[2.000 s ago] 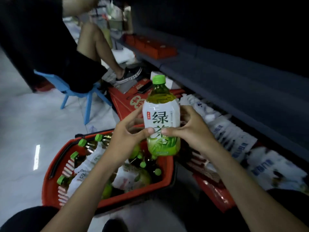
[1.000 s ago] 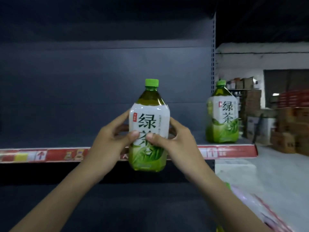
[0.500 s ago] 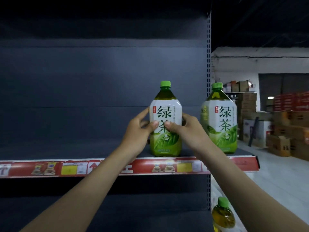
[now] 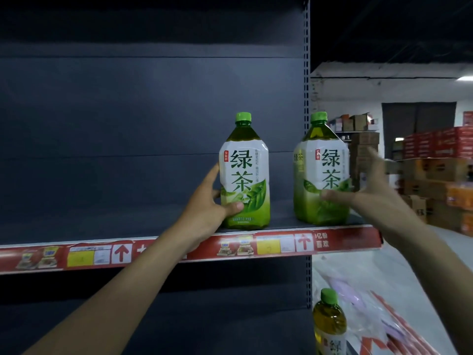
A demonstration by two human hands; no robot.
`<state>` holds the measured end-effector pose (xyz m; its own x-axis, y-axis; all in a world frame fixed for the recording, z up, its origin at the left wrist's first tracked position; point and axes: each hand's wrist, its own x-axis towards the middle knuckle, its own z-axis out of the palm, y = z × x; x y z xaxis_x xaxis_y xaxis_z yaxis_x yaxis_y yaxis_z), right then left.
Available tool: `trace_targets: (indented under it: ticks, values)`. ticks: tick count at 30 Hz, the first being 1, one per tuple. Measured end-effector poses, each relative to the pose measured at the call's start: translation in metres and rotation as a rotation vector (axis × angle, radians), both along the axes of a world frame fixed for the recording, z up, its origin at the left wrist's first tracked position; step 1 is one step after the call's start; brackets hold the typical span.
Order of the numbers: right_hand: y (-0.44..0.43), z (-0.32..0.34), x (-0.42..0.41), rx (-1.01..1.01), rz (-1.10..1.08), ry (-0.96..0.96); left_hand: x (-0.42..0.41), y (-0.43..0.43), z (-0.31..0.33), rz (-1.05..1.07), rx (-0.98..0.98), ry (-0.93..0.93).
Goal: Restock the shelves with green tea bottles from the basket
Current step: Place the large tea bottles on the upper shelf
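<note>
While the bottle (image 4: 244,175) stands upright on the shelf (image 4: 281,243), my left hand (image 4: 208,210) wraps its lower left side, thumb across the label. My right hand (image 4: 368,193) is blurred, fingers (image 4: 332,194) spread wide, holding nothing, in front of a second bottle (image 4: 320,172) just right of the first.

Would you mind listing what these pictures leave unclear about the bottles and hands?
- Right hand, head view: motion-blurred beside the right bottle, so contact cannot be told.
- Lower bottle, head view: its base is cut off by the bottom edge.
- Left bottle, head view: the left hand covers its lower left side.
- Basket: outside the view.
</note>
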<state>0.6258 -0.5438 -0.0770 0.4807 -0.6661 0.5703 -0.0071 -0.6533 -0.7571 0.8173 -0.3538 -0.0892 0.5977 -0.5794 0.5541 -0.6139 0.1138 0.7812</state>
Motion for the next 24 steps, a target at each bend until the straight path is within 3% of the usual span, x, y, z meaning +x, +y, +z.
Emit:
trace_targets:
  ticks: [3, 12, 18, 20, 24]
  values:
    - [-0.014, -0.011, 0.01, 0.025, 0.16, 0.11, -0.005, -0.009, -0.002, 0.012, 0.0, 0.012]
    - [-0.008, -0.022, 0.028, -0.145, -0.016, 0.063, -0.025, -0.044, -0.006, 0.139, 0.029, -0.068]
    - [-0.001, -0.023, 0.026, -0.105, -0.039, 0.091, -0.04, -0.036, -0.001, 0.181, 0.111, -0.1]
    - [0.013, -0.024, 0.023, -0.135, -0.08, 0.057, -0.052, -0.022, -0.002, 0.224, 0.181, -0.161]
    - [0.084, -0.042, 0.027, -0.402, -0.152, -0.071, -0.07, 0.045, -0.021, 0.411, 0.413, -0.406]
